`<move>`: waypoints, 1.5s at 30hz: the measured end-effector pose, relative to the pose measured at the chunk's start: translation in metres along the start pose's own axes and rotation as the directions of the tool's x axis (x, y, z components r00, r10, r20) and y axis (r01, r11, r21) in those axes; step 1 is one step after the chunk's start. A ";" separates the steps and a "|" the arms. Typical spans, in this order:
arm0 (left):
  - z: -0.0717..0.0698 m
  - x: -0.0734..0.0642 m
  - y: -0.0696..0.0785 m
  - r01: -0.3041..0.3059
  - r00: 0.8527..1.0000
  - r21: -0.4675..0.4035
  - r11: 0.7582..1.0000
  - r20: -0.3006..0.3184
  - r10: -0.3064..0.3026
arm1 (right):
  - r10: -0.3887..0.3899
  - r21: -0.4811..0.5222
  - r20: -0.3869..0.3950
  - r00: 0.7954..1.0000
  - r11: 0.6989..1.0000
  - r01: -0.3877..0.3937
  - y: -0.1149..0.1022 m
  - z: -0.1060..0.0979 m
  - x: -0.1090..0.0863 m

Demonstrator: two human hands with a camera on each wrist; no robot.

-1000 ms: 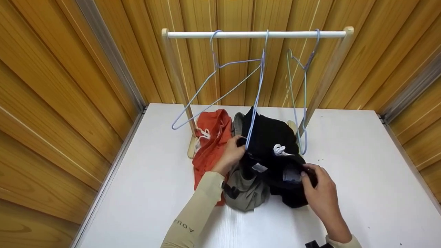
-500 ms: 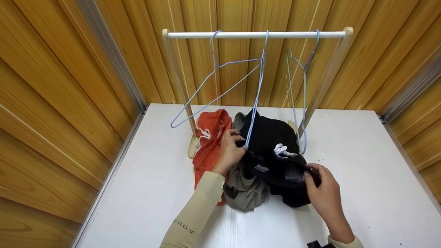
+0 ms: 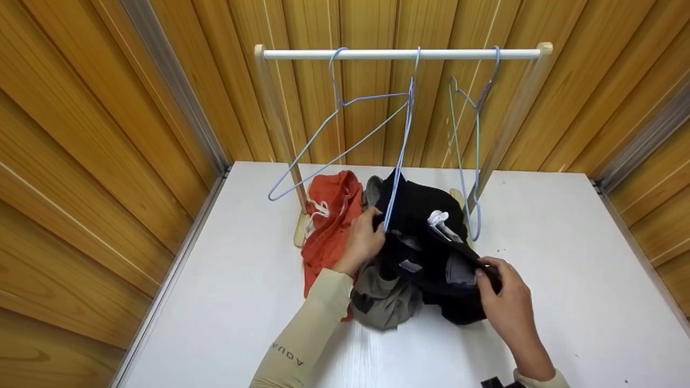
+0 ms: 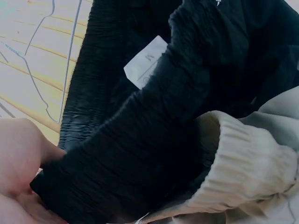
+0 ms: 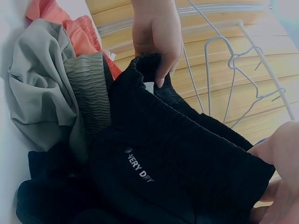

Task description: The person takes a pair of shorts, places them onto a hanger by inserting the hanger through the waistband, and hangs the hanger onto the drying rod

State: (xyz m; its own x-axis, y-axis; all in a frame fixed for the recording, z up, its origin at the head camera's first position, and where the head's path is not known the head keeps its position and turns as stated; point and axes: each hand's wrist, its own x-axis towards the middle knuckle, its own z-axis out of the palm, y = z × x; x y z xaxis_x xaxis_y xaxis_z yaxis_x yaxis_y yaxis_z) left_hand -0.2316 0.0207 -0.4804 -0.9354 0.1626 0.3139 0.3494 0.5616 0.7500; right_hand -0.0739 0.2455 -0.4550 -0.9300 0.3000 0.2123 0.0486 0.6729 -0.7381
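Note:
A pair of black shorts (image 3: 431, 202) with a white drawstring (image 3: 439, 221) lies across the pile, its waistband raised off the table. My left hand (image 3: 362, 240) pinches one end of that waistband, beside the lower end of the middle hanger (image 3: 398, 178). At the other end, my right hand (image 3: 505, 296) grips the band between thumb and fingers. Between the hands the waist opening gapes, and a white size label (image 4: 145, 63) shows inside it in the left wrist view. Grey-green shorts (image 3: 385, 310) lie partly under the black ones. Orange-red shorts (image 3: 329, 250) lie to their left.
A rack with a white rail (image 3: 377, 54) and wooden legs stands at the back of the white table (image 3: 232, 302). Another hanger (image 3: 323, 126) hangs at its left, and a hanger (image 3: 477, 140) hangs at its right. Wood-patterned walls (image 3: 81, 108) enclose the table.
My right hand has shifted slightly right with its end of the waistband. The opening looks a little wider, and the white drawstring now hangs longer down the front.

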 end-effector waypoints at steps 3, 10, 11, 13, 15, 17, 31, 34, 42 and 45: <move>0.001 -0.001 0.001 0.003 1.000 -0.011 1.000 0.024 -0.002 | 0.004 -0.017 0.014 1.000 1.000 -0.004 0.002 0.001 0.000; 0.001 -0.001 0.006 0.047 0.996 -0.073 0.996 0.076 -0.042 | 0.033 -0.053 0.058 0.998 0.998 -0.029 0.008 0.004 0.002; 0.000 0.000 0.006 0.057 0.995 -0.086 0.995 0.082 -0.050 | 0.039 -0.056 0.074 0.996 0.998 -0.035 0.009 0.004 0.002; 0.000 0.001 0.008 0.070 0.994 -0.105 0.992 0.085 -0.061 | 0.057 -0.054 0.114 0.992 0.997 -0.051 0.011 0.005 0.004; 0.001 0.002 0.008 0.073 0.995 -0.114 0.991 0.083 -0.064 | 0.079 -0.050 0.161 0.984 0.996 -0.072 0.014 0.005 0.005; 0.001 0.002 0.008 0.080 0.994 -0.126 0.989 0.083 -0.070 | 0.098 -0.057 0.200 0.975 0.994 -0.089 0.017 0.005 0.006; 0.000 0.004 0.009 0.097 0.993 -0.155 0.983 0.083 -0.085 | 0.107 -0.095 0.268 0.958 0.992 -0.084 0.025 0.015 0.007; -0.001 0.005 0.009 0.094 0.994 -0.155 0.983 0.076 -0.083 | 0.094 -0.072 0.274 0.957 0.994 -0.077 0.023 0.015 0.010; 0.001 0.005 0.009 0.087 0.995 -0.139 0.987 0.065 -0.078 | 0.022 0.030 0.210 0.977 0.999 -0.029 0.007 0.007 0.015; 0.002 0.004 0.008 0.092 0.994 -0.139 0.986 0.066 -0.084 | -0.002 0.085 0.164 0.986 0.996 -0.012 -0.002 0.004 0.016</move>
State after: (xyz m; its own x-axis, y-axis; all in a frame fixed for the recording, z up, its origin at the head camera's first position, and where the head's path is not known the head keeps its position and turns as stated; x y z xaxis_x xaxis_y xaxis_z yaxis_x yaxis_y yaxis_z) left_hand -0.2325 0.0275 -0.4739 -0.9629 0.1683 0.2108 0.2657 0.4559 0.8495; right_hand -0.0900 0.2463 -0.4533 -0.9773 0.1834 0.1061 0.0284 0.6095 -0.7923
